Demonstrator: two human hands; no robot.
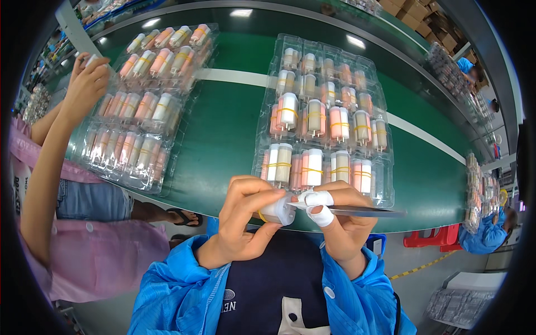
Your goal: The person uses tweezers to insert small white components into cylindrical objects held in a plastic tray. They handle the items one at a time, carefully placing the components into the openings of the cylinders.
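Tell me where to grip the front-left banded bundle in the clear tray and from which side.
Take the front-left bundle by its white upper ends, coming straight down from above. The tubes stand upright in the clear tray, so only their tops are free; neighbouring bundles and the tray wall crowd the sides. The yellow band should keep the tubes together.

I'm looking at a factory assembly line: a long green conveyor belt (223, 139), clear trays (385, 184) of banded tubes, workers in blue smocks (486, 237) alongside

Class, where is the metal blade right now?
In the head view, low centre-right: the metal blade sits in the right hand, touching the white piece.
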